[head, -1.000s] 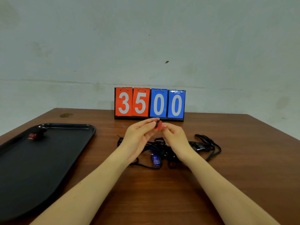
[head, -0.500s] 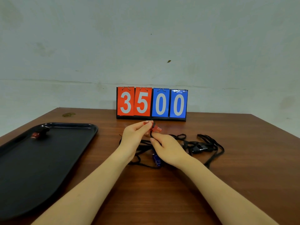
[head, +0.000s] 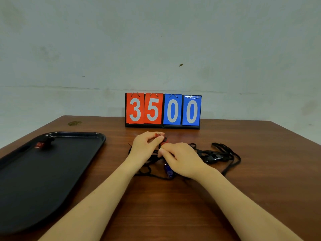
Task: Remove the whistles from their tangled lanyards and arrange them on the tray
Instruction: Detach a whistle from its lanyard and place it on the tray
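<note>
Between my two hands is a small red whistle (head: pixel 163 143), just above the table and joined to a black lanyard. My right hand (head: pixel 180 159) pinches the whistle. My left hand (head: pixel 147 145) pinches the black lanyard end beside it, and fingers hide most of the joint. Under and right of my hands lie the tangled black lanyards (head: pixel 227 152). In the tangle are a blue whistle (head: pixel 168 170) below my right hand and a black whistle (head: pixel 214 156). At the left is a black tray (head: pixel 73 153), with another red whistle (head: pixel 39 144) in its far corner.
A flip scoreboard (head: pixel 163 110) reading 3500 stands at the back of the brown wooden table (head: pixel 173 206), against the wall. A small dark piece (head: pixel 50 139) lies beside the red whistle on the tray. A stain (head: pixel 74 122) marks the table's far left.
Both hands have come down from chest height toward the lanyard pile, still holding the red whistle between them. My right hand has turned palm-down over the tangle.
</note>
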